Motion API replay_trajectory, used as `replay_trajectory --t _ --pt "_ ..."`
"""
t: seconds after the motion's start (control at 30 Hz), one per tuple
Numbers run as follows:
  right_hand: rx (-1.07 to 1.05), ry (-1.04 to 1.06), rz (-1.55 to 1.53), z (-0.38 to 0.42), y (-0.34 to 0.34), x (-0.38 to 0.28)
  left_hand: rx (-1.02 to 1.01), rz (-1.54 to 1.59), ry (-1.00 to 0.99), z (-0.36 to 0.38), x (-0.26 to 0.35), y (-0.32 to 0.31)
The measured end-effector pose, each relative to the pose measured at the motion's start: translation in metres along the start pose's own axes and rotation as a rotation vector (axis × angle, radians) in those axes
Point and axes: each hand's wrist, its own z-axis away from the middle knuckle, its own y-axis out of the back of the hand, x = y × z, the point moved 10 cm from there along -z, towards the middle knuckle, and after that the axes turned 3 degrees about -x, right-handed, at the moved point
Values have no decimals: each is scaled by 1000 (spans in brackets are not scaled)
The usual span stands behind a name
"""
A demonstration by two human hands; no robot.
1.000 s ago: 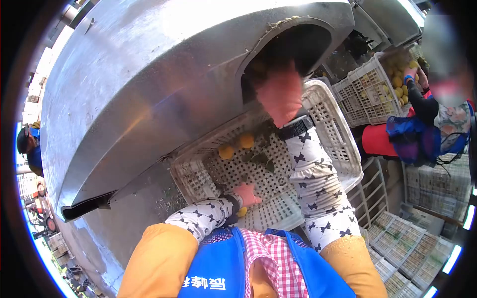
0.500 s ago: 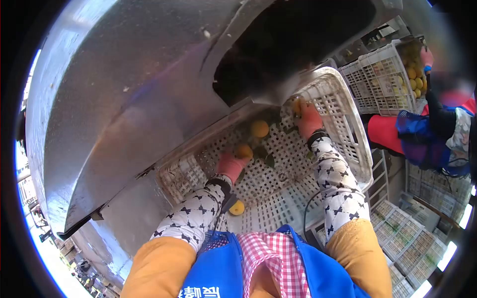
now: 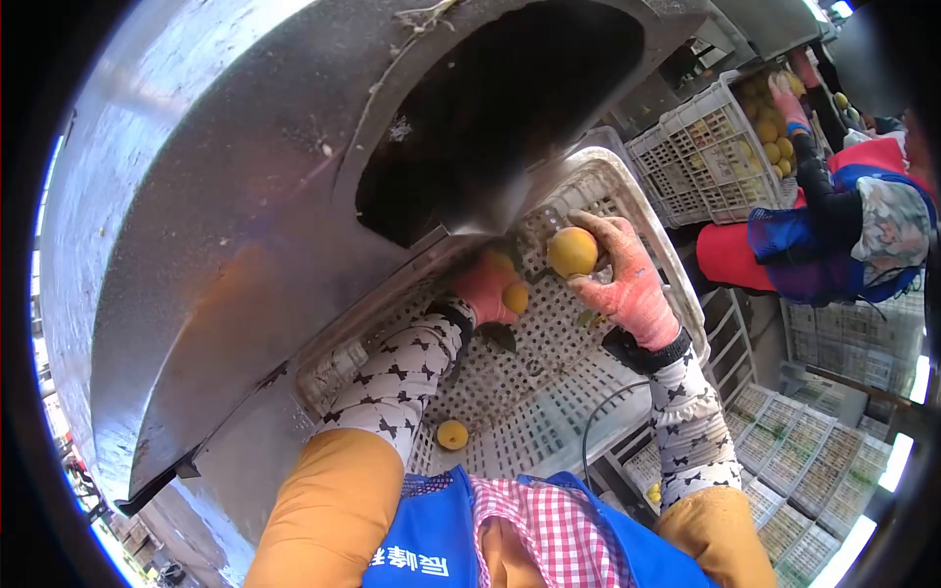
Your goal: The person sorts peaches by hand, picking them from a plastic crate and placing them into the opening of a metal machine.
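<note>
An orange fruit (image 3: pixel 572 252) is held between the thumb and fingers of my right hand (image 3: pixel 632 284), raised above the right part of a dirty white plastic crate (image 3: pixel 691 314). My left hand (image 3: pixel 482 287), in a pinkish glove, reaches down into the crate with its fingers closed around a second orange fruit (image 3: pixel 515 297). Part of another fruit shows just above that hand. One more fruit (image 3: pixel 452 434) lies alone on the perforated crate floor near my body. Some dark green leaves (image 3: pixel 500 336) rest beside my left hand.
A large metal housing (image 3: pixel 245 225) with a dark opening (image 3: pixel 500 108) stands over the crate's far side. To the right, a co-worker's gloved hand (image 3: pixel 787 103) is at another crate (image 3: pixel 696 162) full of fruit. Stacked crates (image 3: pixel 804 451) lie at lower right.
My right hand has risen from the crate floor with a fruit now plainly in its fingers. My left hand has moved up and right, deeper into the crate. The co-worker's hand has shifted over the fruit.
</note>
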Motion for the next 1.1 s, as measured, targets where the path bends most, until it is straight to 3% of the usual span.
replay_trajectory --t 0.03,0.07,0.13,0.17,0.2,0.27,0.4,0.53,0.6,0.67,0.7,0.77,0.8,0.87,0.93,1.03,1.1 --pt "30 61 1 6 4 -20 -126 -174 -3 -7 12 -6" --pt "55 121 -5 10 7 -37 -113 -182 -15 -11 21 -2" --pt "96 180 31 7 12 -73 -23 174 105 -14 8 6" --pt "130 230 53 3 12 -91 174 271 17 -55 -49 -40" --pt "129 264 40 -3 7 -103 201 251 30 -37 -53 -35" --pt "214 299 215 -12 5 -127 109 995 -115 4 -30 -25" --pt "203 228 466 -46 -35 -123 63 1582 -47 150 32 30" --pt "305 324 414 -42 -34 -131 239 1660 -61 207 25 35" --pt "295 308 354 -53 -41 -120 282 1877 -204 219 29 38" --pt "350 215 93 -95 -55 -74 353 1885 -188 220 26 35" --pt "337 200 90 -105 -54 -85 373 1884 -213 221 31 44" --pt "365 199 431 -102 -44 -135 342 1836 -222 224 35 48" --pt "358 197 426 -83 -38 -147 348 1839 -213 225 32 50" --pt "343 318 -170 -25 -11 -152 165 2131 -531 223 53 65" --pt "-79 253 -318 5 -41 -133 161 2113 -541 225 73 81" --pt "-130 406 -102 35 -63 -138 157 2090 -522 219 90 93" --pt "-108 262 -137 36 -62 -131 155 1987 -482 210 92 93"
